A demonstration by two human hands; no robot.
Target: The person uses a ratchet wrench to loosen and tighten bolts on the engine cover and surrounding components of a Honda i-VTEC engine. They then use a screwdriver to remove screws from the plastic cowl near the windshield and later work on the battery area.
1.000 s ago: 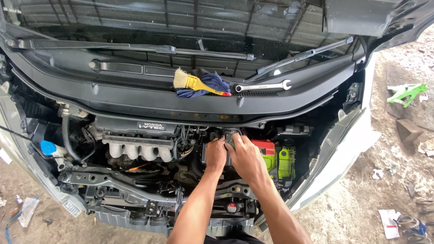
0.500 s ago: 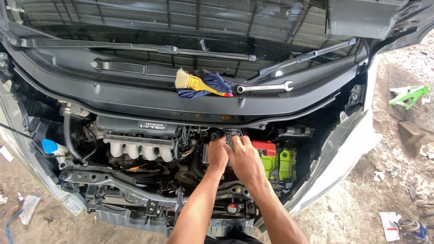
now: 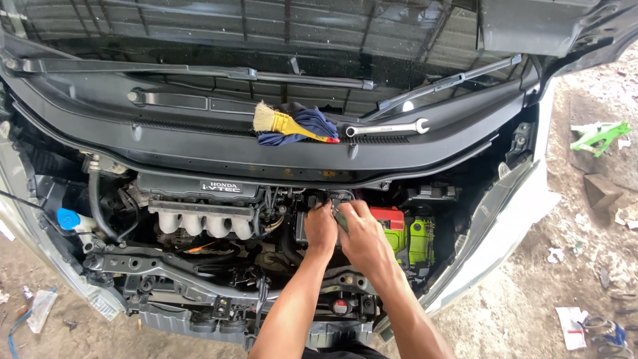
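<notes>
Hands: left [image 3: 321,229] grip unclear, right [image 3: 359,234] closed round upright grey tool [image 3: 340,219] beside green battery [image 3: 407,234].

Counting around the engine [image 3: 206,213]: my two hands, left hand [image 3: 321,229] and right hand [image 3: 362,236], just right of it; one green battery [image 3: 409,239] farther right; one blue cap [image 3: 68,218] to its left; above it one paintbrush [image 3: 282,121], one blue rag [image 3: 312,123], one spanner [image 3: 387,127] and two wiper blades [image 3: 186,70]

Single head view, steeply down, probably near, over the engine bay [image 3: 219,219].
</notes>
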